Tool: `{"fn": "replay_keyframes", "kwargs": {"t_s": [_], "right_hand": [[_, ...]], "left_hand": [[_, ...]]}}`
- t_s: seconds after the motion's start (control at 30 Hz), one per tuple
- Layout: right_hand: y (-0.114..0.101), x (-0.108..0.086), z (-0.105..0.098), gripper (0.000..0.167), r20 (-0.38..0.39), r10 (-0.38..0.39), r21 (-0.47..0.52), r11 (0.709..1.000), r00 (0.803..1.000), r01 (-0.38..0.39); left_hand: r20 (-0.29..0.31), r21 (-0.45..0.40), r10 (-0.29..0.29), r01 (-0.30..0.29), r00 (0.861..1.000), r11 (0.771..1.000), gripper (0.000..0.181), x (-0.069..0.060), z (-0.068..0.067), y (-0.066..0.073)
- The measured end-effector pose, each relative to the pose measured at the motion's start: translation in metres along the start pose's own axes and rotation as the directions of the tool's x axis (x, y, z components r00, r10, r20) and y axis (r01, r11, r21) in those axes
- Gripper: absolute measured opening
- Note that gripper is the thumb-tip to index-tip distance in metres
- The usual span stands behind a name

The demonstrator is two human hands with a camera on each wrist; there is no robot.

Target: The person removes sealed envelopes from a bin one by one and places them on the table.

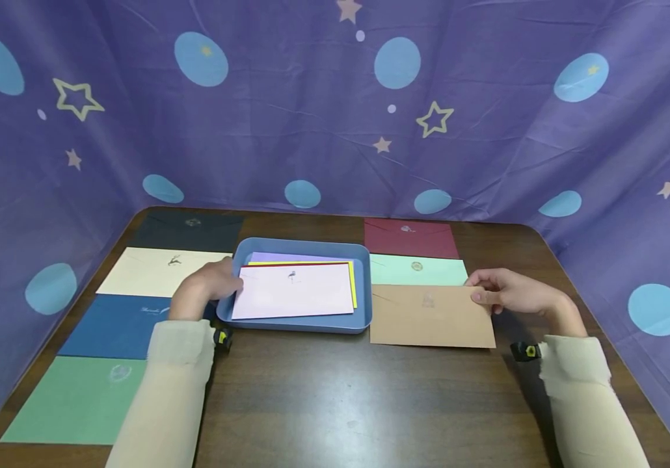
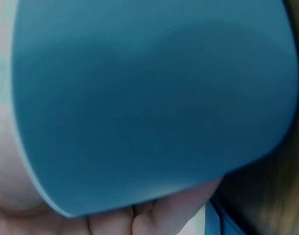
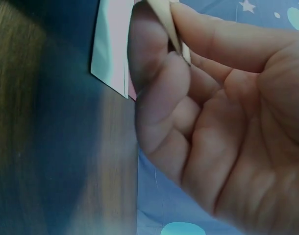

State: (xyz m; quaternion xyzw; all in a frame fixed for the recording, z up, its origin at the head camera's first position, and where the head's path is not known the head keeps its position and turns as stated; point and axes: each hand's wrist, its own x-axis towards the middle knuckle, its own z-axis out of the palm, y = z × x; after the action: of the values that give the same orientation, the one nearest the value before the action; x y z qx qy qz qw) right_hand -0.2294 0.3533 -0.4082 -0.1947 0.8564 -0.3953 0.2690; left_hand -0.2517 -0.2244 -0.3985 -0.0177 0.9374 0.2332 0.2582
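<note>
A purple curtain (image 1: 311, 149) printed with stars encloses the dark wood tabletop (image 1: 311, 396) behind and at both sides. Four envelopes line the tabletop's left edge, the black one (image 1: 188, 231) by the far left corner. Toward the far edge, midway across, the blue tray (image 1: 363, 279) holds stacked envelopes; the left hand (image 1: 212, 283) grips its left wall, which should keep it steady. Right of it, before the mint envelope (image 1: 417, 270), the right hand (image 1: 513, 296) pinches the brown envelope (image 1: 428, 322) at its far right corner; a light pinch and level handling would probably spare that corner a crease.
</note>
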Motion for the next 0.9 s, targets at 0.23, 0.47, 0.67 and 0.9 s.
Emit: {"fn": "replay_keyframes", "kwargs": {"t_s": [0.23,0.47,0.67,0.9], "right_hand": [[-0.003,-0.001,0.003,0.014,0.047,0.050,0.007,0.999,0.998,-0.050],[-0.005,0.000,0.007,0.015,0.064,0.111,-0.014,0.994,0.992,-0.110],[-0.007,0.004,0.011,0.016,0.048,0.153,-0.012,0.988,0.987,-0.152],[-0.008,0.006,0.014,0.019,0.019,0.194,-0.024,0.981,0.981,-0.194]], "left_hand": [[0.003,0.008,-0.007,0.007,1.000,1.000,0.064,-0.001,-0.001,0.001],[0.007,-0.005,-0.011,0.011,1.000,1.000,0.066,0.004,0.001,-0.002],[0.010,-0.006,-0.018,0.018,1.000,1.000,0.065,0.002,0.000,-0.001],[0.013,-0.006,-0.021,0.021,1.000,1.000,0.065,0.003,-0.001,0.000]]}}
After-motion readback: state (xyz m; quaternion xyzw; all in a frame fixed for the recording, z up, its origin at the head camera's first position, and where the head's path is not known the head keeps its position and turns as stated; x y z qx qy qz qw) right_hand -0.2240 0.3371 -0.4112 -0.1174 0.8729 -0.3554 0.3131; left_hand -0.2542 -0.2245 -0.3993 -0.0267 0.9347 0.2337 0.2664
